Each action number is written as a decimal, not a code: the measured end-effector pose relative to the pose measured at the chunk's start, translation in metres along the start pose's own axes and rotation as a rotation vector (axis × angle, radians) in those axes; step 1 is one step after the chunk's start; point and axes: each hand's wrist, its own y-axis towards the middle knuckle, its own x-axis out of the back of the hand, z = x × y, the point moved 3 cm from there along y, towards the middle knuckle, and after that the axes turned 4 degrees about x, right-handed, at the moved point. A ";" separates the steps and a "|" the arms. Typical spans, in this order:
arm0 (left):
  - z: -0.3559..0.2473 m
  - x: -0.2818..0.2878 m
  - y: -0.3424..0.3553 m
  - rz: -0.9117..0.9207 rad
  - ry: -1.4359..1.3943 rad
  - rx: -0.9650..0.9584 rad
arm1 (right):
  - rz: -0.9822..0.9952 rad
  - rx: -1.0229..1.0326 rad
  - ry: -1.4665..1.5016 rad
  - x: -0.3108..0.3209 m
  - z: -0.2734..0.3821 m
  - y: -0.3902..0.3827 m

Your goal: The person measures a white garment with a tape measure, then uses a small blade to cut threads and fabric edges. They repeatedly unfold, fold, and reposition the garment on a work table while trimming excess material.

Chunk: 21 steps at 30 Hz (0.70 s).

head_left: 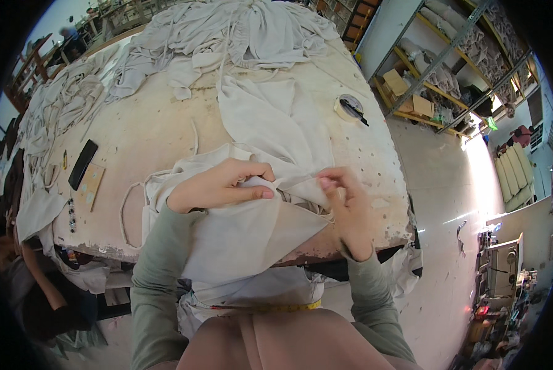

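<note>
A pale grey fabric garment [242, 237] lies across the near edge of the worktable and hangs down toward me. My left hand [227, 182] pinches a fold of it between thumb and fingers. Close by on the right, my right hand [348, 206] has its thumb and fingertips pressed together on the cloth's edge, slightly smeared by motion. Between the two hands the fabric is gathered, with a dark gap showing in its folds. A thin strap [126, 213] loops out at the garment's left, and more of the cloth [276, 120] stretches away from me.
Heaped pale garments [184, 37] cover the worktable's [375, 185] far side and left edge. A black phone [82, 164] lies by a small board [91, 184] at left; a tape roll [348, 107] with a dark tool sits at right. Shelves [437, 61] stand beyond. Another person's arm [42, 277] shows lower left.
</note>
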 end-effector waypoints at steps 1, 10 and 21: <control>-0.001 -0.001 0.001 -0.031 0.005 -0.030 | 0.109 -0.042 0.063 -0.012 0.000 -0.003; -0.011 0.042 -0.038 -0.406 0.880 0.041 | 0.196 -0.130 0.318 0.004 0.038 -0.006; -0.033 0.019 -0.040 -0.419 0.446 -0.086 | 0.364 0.021 -0.042 0.003 0.056 0.010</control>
